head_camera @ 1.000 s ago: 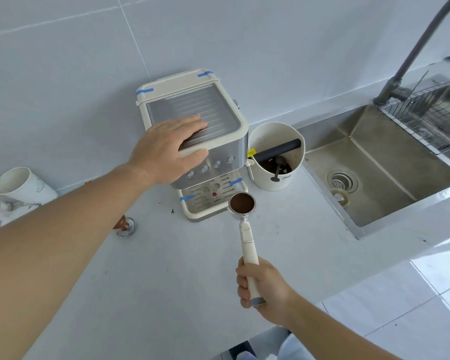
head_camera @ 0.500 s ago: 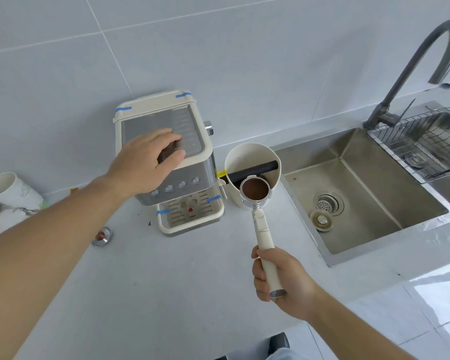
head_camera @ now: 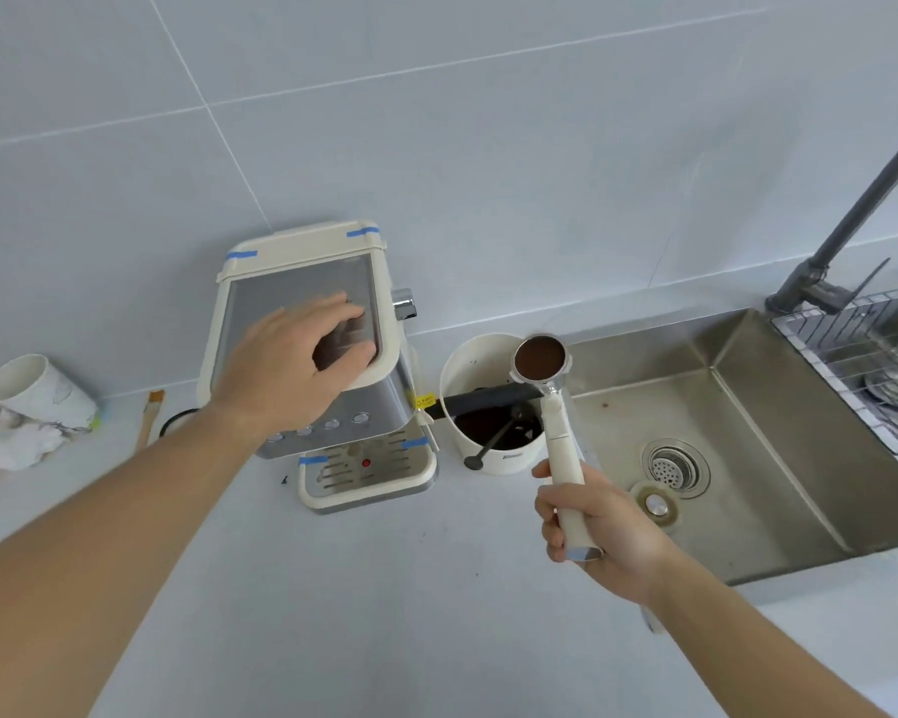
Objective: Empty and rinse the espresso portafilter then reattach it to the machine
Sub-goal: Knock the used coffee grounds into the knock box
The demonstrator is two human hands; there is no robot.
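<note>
Pale grey worktop [head_camera: 384, 588] spreads under our two hands. Nearest, our right hand [head_camera: 600, 531] has its fingers [head_camera: 553, 536] wrapped round the cream handle of the one portafilter [head_camera: 553, 406], whose basket, full of brown grounds, hangs over the rim of one white knock box [head_camera: 470, 370]. Beyond, our left hand [head_camera: 294, 365] lies flat, fingers spread, on the single espresso machine [head_camera: 312, 349]. One steel sink [head_camera: 747, 458] sits right, with one tap [head_camera: 846, 225] behind it.

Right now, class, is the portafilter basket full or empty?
Full: the portafilter, held upright in the right hand, shows brown grounds up to its rim.
</note>
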